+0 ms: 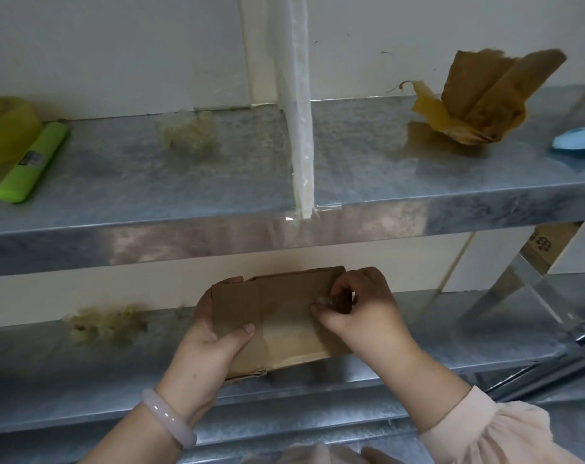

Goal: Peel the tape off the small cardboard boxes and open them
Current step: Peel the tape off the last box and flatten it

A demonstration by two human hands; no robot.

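**Both hands on the box, tape pinched at its right end**

Far to the upper left of the small brown cardboard box (284,316), a roll of yellowish tape (6,128) lies on the upper grey metal shelf (385,195). A bright green plastic stick with a dark label (31,162) lies just beside the roll. Nearer the box, to its lower left, a pale pink stone-like bangle (169,418) circles the left wrist.

The left hand (214,333) grips the box's left end. Its thumb lies flat on the top face, and its fingers curl round the far edge. The box itself sits in front of the lower grey metal shelf (485,336), lying flat and slightly skewed. Whether its underside touches that shelf cannot be told. A strip of clear glossy tape (284,309) runs across the box's top face.

Straight above the box stands a white upright post wrapped in plastic film (298,128), crossing the upper shelf.

At the box's right end, the right hand (361,309) is curled tight, thumb and forefinger pinching the tape's edge. The other fingers are folded in behind them. A peach fabric sleeve (485,426) covers that forearm, to the lower right of the box.

Far to the upper right of the box, a crumpled wad of brown tape (478,102) stands on the upper shelf. A pale blue plastic object (579,142) lies beyond it at the frame's edge.
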